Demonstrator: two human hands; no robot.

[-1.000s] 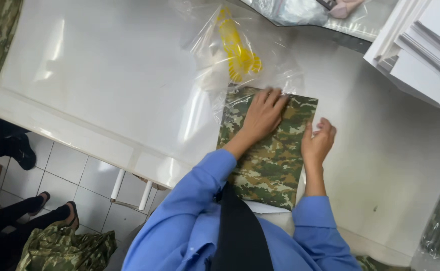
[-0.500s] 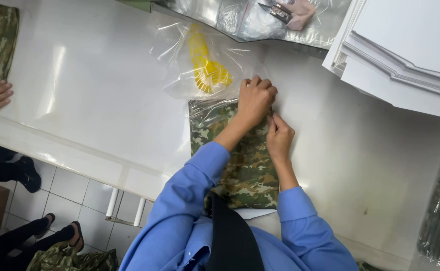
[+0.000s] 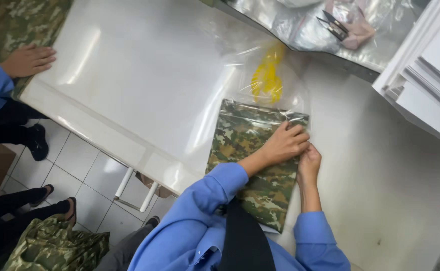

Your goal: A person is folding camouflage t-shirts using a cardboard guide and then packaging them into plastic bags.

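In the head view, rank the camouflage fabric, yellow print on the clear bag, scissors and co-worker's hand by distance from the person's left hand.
1. Camouflage fabric: directly under the left hand, touching it.
2. Yellow print on the clear bag: just beyond the fabric's top edge.
3. Scissors: at the table's far edge, top right.
4. Co-worker's hand: far left, at the table's other end.

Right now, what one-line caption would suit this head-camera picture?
Both hands, left hand and right hand, press a folded camouflage cloth into a clear plastic bag on a white table.
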